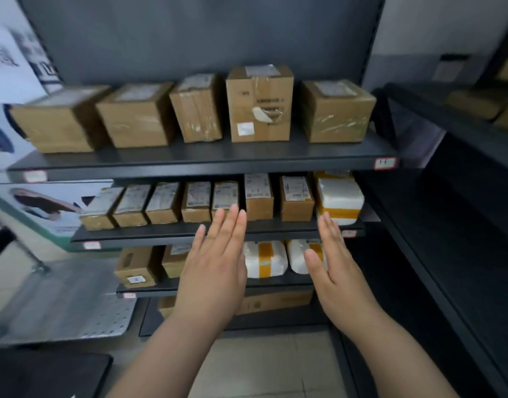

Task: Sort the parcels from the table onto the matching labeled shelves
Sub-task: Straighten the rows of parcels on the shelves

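We face the dark shelving, our left hand and right hand both raised flat, fingers straight, holding nothing, in front of the second tier's edge. Every parcel in view sits on a shelf. Five cardboard boxes stand on the top tier, and a row of small labelled boxes below ends in a white parcel taped yellow. More white parcels lie lower. Red-bordered tags mark the shelf edges, their print too blurred to read. We judge this a gap between placements. The next move calls for turning to the perforated table at lower left, taking another parcel and reading its label.
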Tool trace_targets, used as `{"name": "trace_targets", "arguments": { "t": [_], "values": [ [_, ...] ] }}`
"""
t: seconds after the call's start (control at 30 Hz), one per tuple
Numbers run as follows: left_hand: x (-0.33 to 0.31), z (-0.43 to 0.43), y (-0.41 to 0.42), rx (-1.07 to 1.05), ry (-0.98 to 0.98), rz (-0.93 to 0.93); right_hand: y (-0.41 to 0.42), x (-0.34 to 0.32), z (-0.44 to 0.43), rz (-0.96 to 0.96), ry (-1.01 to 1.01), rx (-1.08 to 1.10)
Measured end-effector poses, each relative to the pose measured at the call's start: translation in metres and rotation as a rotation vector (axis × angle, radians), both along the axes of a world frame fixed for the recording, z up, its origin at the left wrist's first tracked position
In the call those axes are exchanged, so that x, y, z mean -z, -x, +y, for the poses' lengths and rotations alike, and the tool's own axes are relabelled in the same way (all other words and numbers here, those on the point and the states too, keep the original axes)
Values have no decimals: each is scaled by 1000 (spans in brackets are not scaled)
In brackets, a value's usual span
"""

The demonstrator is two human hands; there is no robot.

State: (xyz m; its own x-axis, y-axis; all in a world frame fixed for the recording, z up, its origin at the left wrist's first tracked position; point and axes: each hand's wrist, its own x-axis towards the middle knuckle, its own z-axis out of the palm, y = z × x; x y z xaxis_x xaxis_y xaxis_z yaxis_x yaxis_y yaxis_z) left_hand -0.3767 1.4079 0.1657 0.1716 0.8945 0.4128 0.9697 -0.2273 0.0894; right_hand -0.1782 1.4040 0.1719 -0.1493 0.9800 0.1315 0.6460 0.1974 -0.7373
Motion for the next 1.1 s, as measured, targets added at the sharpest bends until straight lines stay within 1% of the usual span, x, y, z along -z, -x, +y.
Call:
{"name": "trace_targets", "arguments": {
  "t": [0.1, 0.2, 0.37, 0.5, 0.57, 0.63, 0.73, 0.87, 1.1],
  "values": [
    [-23, -12, 4, -49, -33, 12, -6, -24, -9, -4, -16, -46],
    [-45, -23, 1, -104, -73, 7, -19, -44, -16, 68, -43, -60],
    [-67, -50, -11, -163, -80, -9, -49, -54, -32, 121, 5, -64],
    [-63, -84, -15, -196, -94, 2, -65, -44, -51, 173, 65, -66],
    [-53, -103, -8, -203, -44, 6, -68, -35, -60, 216, 112, -71],
    [-43, -119, 3, -221, 2, -6, -71, -25, -67, 205, 129, -94],
    [-39, -135, 30, -288, -1, -47, -75, -22, -71, 198, 130, -95],
    [-47, -145, 61, -406, -40, -110, -73, -27, -78, 208, 150, -59],
    [-63, -132, 102, -385, -35, -169, -19, -41, -65, 183, 64, -44]
  ]
}}
